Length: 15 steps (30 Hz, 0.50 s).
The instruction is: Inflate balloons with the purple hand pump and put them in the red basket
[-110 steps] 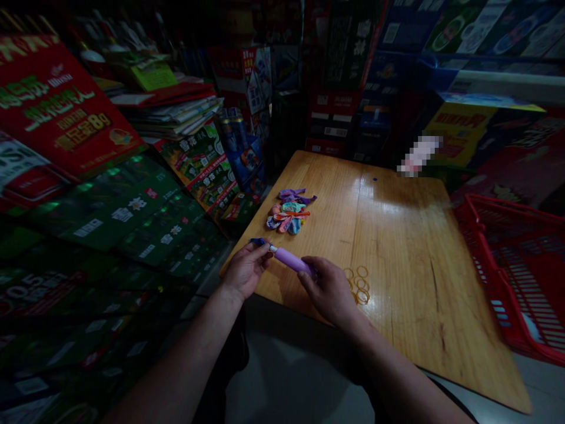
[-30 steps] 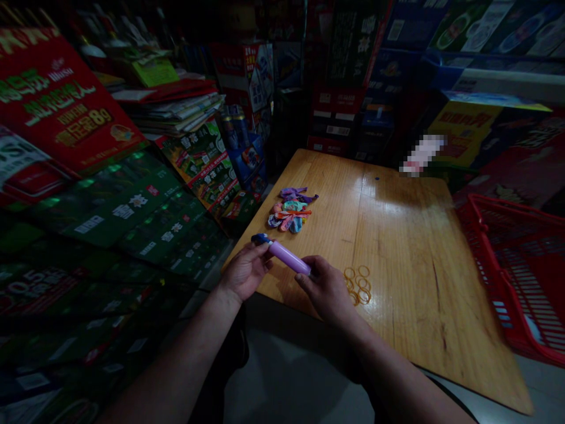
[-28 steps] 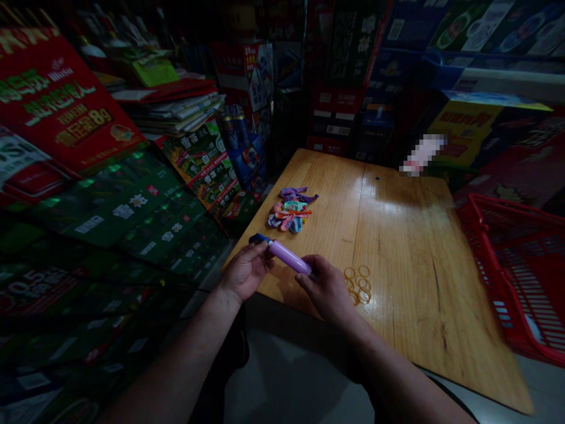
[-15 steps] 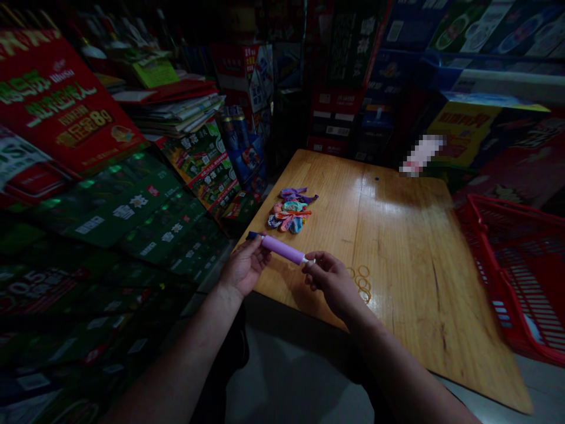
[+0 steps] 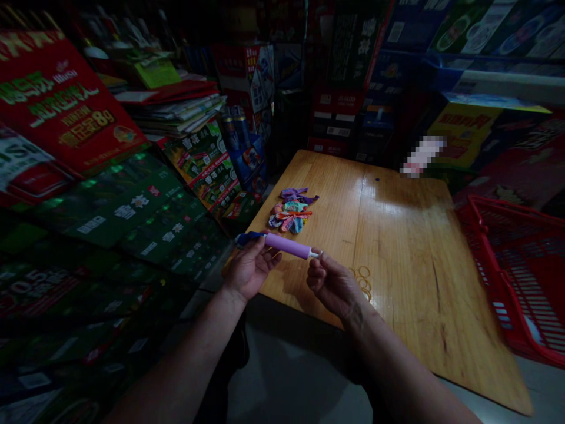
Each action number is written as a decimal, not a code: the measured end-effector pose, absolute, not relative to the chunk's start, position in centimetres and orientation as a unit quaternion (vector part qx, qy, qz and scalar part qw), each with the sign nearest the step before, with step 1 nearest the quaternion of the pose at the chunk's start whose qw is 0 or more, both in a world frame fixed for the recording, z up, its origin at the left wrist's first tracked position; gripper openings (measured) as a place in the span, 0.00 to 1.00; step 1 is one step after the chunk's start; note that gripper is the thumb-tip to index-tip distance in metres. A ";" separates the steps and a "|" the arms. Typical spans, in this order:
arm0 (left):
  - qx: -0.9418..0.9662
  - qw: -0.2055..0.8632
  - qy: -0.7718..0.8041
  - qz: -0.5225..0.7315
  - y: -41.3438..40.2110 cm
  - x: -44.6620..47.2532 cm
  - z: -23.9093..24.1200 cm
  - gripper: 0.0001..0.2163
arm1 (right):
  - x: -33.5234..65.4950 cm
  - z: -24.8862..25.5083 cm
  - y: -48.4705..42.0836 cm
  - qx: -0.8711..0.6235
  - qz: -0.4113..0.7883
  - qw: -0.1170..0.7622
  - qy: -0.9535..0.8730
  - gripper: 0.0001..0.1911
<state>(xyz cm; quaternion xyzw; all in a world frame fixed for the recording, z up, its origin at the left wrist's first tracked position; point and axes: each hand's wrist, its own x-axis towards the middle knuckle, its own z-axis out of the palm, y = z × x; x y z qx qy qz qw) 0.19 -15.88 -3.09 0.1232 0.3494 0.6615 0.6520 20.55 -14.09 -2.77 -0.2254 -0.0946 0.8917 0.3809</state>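
A purple balloon pump [image 5: 288, 246] is held level between my two hands over the near left edge of the wooden table. My left hand [image 5: 251, 268] pinches its left end, where a dark blue balloon [image 5: 248, 238] sits and sticks out to the left past my thumb. At the other end, my right hand [image 5: 333, 282] has its fingers closed on the white handle, and a short white rod shows. Just beyond the pump lies a pile of limp coloured balloons [image 5: 290, 218]. Several yellow rings [image 5: 364, 281], which look like rubber bands, lie beside my right hand, partly hidden by it.
The wooden table [image 5: 406, 235] reaches away to the right. A red plastic basket [image 5: 503, 271] stands against its right side. Stacked green drink cartons [image 5: 132, 206] wall in the left, and more boxes [image 5: 335, 118] stand at the back. A blurred-out patch covers something at the far right corner.
My right hand has moved right, and the white rod shows more. The pump has shifted slightly right and lies more level. More of the blue balloon shows at my left hand.
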 end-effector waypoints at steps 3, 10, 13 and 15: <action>0.119 0.637 0.352 0.675 -15.6 0.1 -3.1 0.11 | 20.8 -2.7 -13.7 -0.222 0.893 0.382 -0.089 0.10; 0.137 0.588 0.346 0.718 -15.2 -1.6 -2.1 0.10 | 22.4 -2.0 -12.5 -0.222 0.861 0.446 -0.098 0.04; 0.150 0.642 0.331 0.675 -15.9 -0.5 -2.0 0.12 | 21.7 -2.4 -13.2 -0.214 0.877 0.422 -0.080 0.06; 0.150 0.667 0.321 0.656 -16.2 0.3 -2.0 0.13 | 21.0 -2.7 -13.7 -0.219 0.884 0.406 -0.077 0.07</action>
